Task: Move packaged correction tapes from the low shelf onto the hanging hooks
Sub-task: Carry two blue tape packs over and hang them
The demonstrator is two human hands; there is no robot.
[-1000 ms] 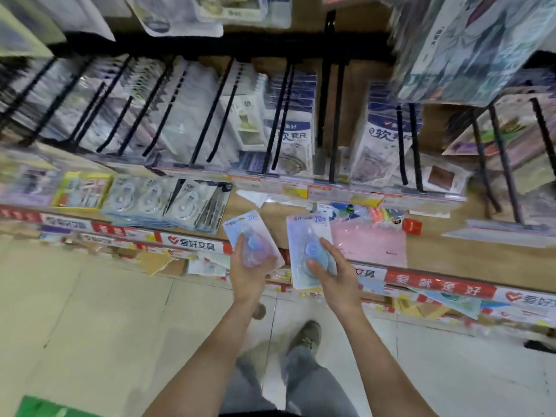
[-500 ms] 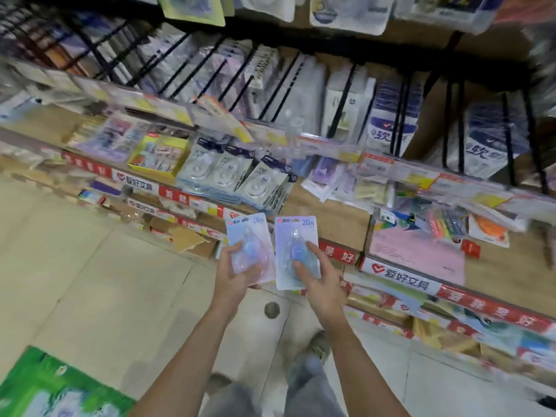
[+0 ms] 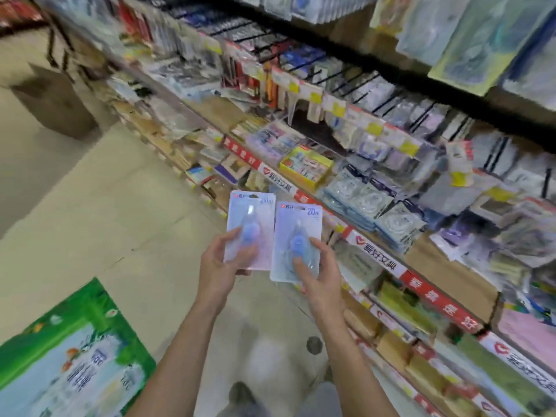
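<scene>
Down at six o'clock a shoe (image 3: 240, 395) stands on the pale floor (image 3: 120, 224), and at seven o'clock lies a green printed pack (image 3: 69, 353), its lettering too blurred to read.

Both forearms reach up the middle of the view. The left hand (image 3: 218, 266) grips the left packet (image 3: 250, 230) by its lower edge, thumb across the front on the blue dispenser inside. The right hand (image 3: 319, 275) grips the right packet (image 3: 296, 240) the same way, thumb on the blister, fingers curled round the right edge. Each hand is closed on its own card. The two packets stand upright, side by side, edges just about touching, the right one a shade lower, with "20m" printed at its top corner. Both are held out over the floor, just in front of the shelf edge.

At three o'clock the low shelf (image 3: 451, 275) runs diagonally with its red and white price strip (image 3: 373, 254). On it, at two o'clock, sit stacks of pale tape packs (image 3: 370, 203), and a yellow box (image 3: 307, 167) beside them at one o'clock.

Farther up, at one to two o'clock, black hooks (image 3: 370, 85) carry rows of hanging goods with yellow tags. At eleven o'clock a brown carton (image 3: 57, 106) stands on the floor, well apart.
</scene>
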